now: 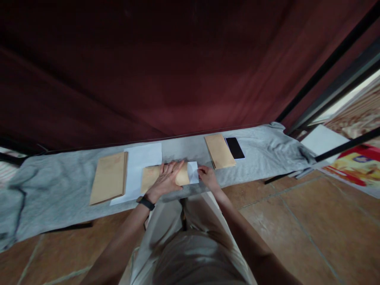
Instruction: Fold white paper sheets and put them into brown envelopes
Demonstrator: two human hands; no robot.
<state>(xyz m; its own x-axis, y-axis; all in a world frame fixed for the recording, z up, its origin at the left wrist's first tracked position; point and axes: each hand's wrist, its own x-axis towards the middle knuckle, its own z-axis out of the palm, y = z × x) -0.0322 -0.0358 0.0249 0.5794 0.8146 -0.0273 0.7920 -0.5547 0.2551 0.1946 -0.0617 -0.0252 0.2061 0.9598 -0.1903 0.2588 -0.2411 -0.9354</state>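
A brown envelope (150, 176) lies on the grey cloth (59, 186) straight ahead of me. My left hand (168, 179) rests flat on it, palm down, a black band on the wrist. A folded white sheet (193, 171) sticks out of the envelope's right end. My right hand (208, 177) pinches that sheet's right edge. A stack of white paper (142, 158) lies under and behind the envelope.
A pile of brown envelopes (109, 177) lies to the left. Another pile (219, 151) lies to the right, beside a black phone (234, 147). A dark red curtain (166, 71) hangs behind. Tiled floor (311, 221) and a colourful box (356, 166) are at right.
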